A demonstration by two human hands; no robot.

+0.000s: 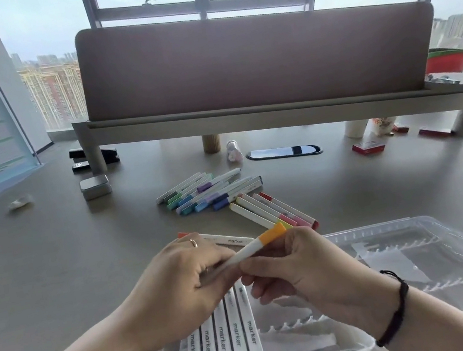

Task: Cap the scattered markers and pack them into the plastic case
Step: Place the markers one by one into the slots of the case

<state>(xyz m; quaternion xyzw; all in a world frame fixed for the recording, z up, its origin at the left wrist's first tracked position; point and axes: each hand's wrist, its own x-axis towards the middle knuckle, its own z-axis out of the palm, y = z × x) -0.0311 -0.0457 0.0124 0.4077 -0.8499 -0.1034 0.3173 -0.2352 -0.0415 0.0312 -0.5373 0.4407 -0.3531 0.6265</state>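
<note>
The counter (55, 268) carries everything, and the clear plastic case (428, 280) lies open at its near edge, toward the near right corner. Five capped markers (222, 341) are already seated side by side in the left end of the case's near half, their long axes running from near edge to far edge; the slots to their right are unfilled. Toward the middle of the counter a pile of blue, green and purple markers (211, 192) is heaped, and just beside it, nearer the case, a fan of warm-coloured markers (274, 212) is laid.

Above the case's left end, an orange-capped marker (262, 242) is held between both hands. Its long axis is tilted, with the cap raised toward the far right and the hidden tail dropping toward the near left. The left hand (178, 283) is curled round the tail end, and the fingers (258, 266) of the right hand (307, 264) are pinched on the barrel just below the cap. Whether the cap is fully pressed home cannot be told.

The next free slot is judged to lie directly below and slightly right of the fingers, so the marker would need turning parallel to the seated five before being lowered. The right hand is the nearer to that slot.
</note>
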